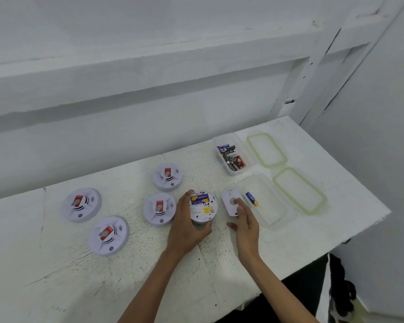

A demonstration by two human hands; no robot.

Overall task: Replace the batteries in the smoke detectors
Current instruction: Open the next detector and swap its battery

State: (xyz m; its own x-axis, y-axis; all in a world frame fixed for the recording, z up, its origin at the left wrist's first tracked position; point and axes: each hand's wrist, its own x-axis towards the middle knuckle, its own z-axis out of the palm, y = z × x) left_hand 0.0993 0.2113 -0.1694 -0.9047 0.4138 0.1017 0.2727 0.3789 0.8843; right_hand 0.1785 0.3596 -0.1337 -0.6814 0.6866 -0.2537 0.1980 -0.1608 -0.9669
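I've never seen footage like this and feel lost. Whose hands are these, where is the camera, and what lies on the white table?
No machine here: a person works bare-handed, and this one picture comes from a camera on their head, looking down at the table. The left hand grips an upturned smoke detector whose battery bay is open. The right hand touches a loose white cover beside it. Four more detectors lie face up to the left. The far clear box holds batteries; the near clear box holds one blue battery. Two green-rimmed lids lie beside the boxes.
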